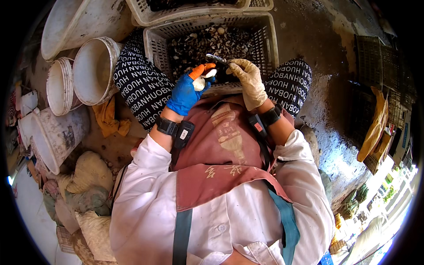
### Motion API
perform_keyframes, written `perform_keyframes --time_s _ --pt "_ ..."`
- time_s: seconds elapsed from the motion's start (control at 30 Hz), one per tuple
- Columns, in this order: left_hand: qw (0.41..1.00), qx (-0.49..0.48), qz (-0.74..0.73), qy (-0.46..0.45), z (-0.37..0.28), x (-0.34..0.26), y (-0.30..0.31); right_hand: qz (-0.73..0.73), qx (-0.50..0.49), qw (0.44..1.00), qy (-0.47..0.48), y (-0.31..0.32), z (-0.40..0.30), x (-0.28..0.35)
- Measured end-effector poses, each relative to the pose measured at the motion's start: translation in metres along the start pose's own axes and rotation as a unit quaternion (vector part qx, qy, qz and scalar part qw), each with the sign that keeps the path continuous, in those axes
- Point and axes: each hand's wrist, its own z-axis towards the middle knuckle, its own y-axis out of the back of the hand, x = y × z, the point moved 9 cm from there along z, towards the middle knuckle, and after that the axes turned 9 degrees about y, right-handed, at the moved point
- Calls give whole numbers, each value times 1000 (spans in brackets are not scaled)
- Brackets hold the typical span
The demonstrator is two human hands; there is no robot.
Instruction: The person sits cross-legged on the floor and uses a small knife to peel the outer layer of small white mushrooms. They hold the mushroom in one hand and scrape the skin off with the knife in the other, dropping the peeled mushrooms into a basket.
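My left hand (188, 91), in a blue glove with orange on a finger, is closed around a pale shell (199, 83) with white and dark parts, above the near edge of a plastic crate. My right hand (247, 81), in a cream rubber glove, grips a small metal tool (217, 58) that looks like a knife. Its tip points left, just above the shell, and the two hands are apart. Below them, the perforated plastic crate (272, 39) holds many dark and pale shells (212, 41). A red apron (198, 139) covers my lap.
More crates (195, 17) stand beyond this one. To the left are a large white tub (89, 26), white buckets (96, 71), an orange-brown cloth (111, 117) and filled sacks (91, 172). Stacked crates (369, 63) stand at the right, beside a wet floor (334, 142).
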Motion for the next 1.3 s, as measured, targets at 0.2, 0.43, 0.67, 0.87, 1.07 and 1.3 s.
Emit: perform_keyframes --time_s 0.2,0.43,0.67,0.87,1.07,1.3 --pt "997 -4 -78 -29 9 0 7 16 -16 1000 9 0 -5 7" --pt "989 22 -146 -6 10 5 -1 -174 15 975 134 -15 -13 32" --pt "994 -9 -103 24 11 19 5 -160 -43 982 94 37 12 -5" --pt "997 -5 -71 -7 11 16 5 -94 34 993 57 -6 -3 11" --pt "988 12 -138 68 14 30 13 -106 -7 994 14 29 8 -17" --pt "974 -37 212 -73 13 24 19 -144 42 987 65 4 0 -10"
